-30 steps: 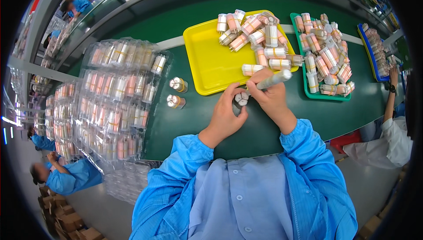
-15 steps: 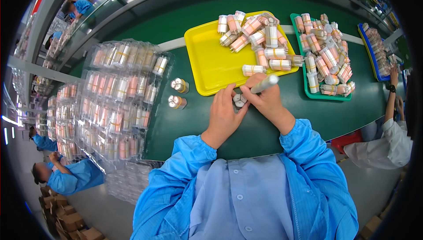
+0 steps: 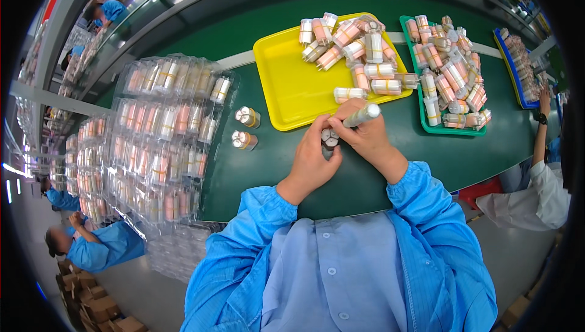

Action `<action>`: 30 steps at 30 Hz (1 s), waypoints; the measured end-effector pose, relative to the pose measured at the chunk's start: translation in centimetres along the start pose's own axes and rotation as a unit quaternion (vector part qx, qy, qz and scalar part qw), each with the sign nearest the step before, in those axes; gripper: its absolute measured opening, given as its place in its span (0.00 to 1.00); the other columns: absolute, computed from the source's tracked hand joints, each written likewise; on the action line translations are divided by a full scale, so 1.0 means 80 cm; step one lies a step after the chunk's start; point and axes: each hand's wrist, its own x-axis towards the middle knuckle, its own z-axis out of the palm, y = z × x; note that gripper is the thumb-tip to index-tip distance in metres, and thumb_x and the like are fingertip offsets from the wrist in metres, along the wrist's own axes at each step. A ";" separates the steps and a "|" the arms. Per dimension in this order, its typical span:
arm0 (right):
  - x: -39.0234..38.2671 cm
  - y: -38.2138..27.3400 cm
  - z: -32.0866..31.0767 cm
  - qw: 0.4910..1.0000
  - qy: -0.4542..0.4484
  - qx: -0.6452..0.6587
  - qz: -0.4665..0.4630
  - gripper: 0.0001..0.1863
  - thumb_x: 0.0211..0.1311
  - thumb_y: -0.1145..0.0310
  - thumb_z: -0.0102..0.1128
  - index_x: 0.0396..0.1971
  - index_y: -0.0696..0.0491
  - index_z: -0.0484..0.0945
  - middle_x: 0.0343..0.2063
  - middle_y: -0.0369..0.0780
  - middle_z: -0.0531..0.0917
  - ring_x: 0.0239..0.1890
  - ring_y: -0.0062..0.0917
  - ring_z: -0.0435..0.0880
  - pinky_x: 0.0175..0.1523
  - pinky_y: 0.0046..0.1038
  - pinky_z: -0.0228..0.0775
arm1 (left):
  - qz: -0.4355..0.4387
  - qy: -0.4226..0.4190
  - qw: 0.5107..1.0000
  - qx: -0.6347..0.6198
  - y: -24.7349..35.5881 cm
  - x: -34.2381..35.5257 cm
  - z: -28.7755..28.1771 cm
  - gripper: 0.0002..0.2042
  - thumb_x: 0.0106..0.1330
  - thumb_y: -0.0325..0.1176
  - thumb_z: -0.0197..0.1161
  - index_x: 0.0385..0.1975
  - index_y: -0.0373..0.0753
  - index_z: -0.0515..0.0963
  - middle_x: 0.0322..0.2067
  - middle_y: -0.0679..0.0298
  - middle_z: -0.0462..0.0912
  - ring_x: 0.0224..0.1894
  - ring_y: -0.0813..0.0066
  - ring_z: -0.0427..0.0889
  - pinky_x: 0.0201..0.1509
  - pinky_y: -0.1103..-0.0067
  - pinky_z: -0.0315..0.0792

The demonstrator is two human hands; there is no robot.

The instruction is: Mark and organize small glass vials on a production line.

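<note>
Across the green table, work is seen in several states. On the left, clear plastic trays are largely filled with banded bundles set in rows; this portion is judged done. In the yellow tray, loose bundles are heaped toward the far right side, its near left part being bare. The green tray, just beside it, is heaped full. Which heap has been handled cannot be told.

The left hand is curled around one held bundle, white ends up, in front of the yellow tray. By the right hand, a thick marker-like tool is pinched; its tip is hidden. Handling of this bundle is judged unfinished. Two bundles are stood apart, left of the hands.
</note>
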 end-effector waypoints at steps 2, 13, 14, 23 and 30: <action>0.003 -0.004 0.001 0.999 -0.004 -0.029 -0.030 0.08 0.58 0.73 0.74 0.29 0.54 0.80 0.26 0.39 0.81 0.30 0.31 0.81 0.35 0.30 0.72 | 0.001 0.022 0.999 0.025 -0.003 -0.002 0.000 0.33 0.58 0.23 0.71 0.64 0.34 0.66 0.51 0.48 0.81 0.51 0.52 0.84 0.55 0.67 0.78; 0.001 0.000 0.000 0.994 0.101 0.027 0.023 0.05 0.62 0.80 0.68 0.31 0.55 0.80 0.30 0.37 0.82 0.33 0.25 0.81 0.39 0.28 0.73 | -0.011 0.090 0.994 0.054 0.017 -0.056 -0.037 0.22 0.59 0.21 0.69 0.54 0.35 0.74 0.44 0.55 0.83 0.45 0.61 0.85 0.49 0.71 0.79; 0.000 -0.002 0.000 0.995 0.096 0.014 0.017 0.05 0.62 0.80 0.67 0.32 0.55 0.80 0.30 0.37 0.82 0.33 0.25 0.81 0.40 0.28 0.72 | -0.014 0.116 0.991 0.068 0.014 -0.065 -0.048 0.20 0.57 0.20 0.67 0.51 0.36 0.76 0.43 0.56 0.82 0.43 0.62 0.84 0.48 0.73 0.78; -0.003 -0.009 0.005 0.996 0.082 0.020 0.040 0.04 0.64 0.79 0.67 0.33 0.56 0.79 0.31 0.38 0.81 0.33 0.23 0.79 0.41 0.26 0.71 | -0.111 0.296 0.926 0.207 -0.032 -0.076 -0.145 0.20 0.57 0.18 0.62 0.51 0.34 0.74 0.49 0.54 0.74 0.50 0.60 0.79 0.55 0.71 0.74; -0.004 -0.010 0.001 0.996 0.061 -0.004 0.062 0.05 0.66 0.78 0.66 0.33 0.56 0.78 0.31 0.38 0.81 0.33 0.24 0.79 0.41 0.27 0.71 | -0.013 0.241 0.911 0.334 -0.039 -0.024 -0.159 0.32 0.55 0.32 0.78 0.60 0.35 0.72 0.50 0.51 0.74 0.54 0.52 0.75 0.53 0.65 0.75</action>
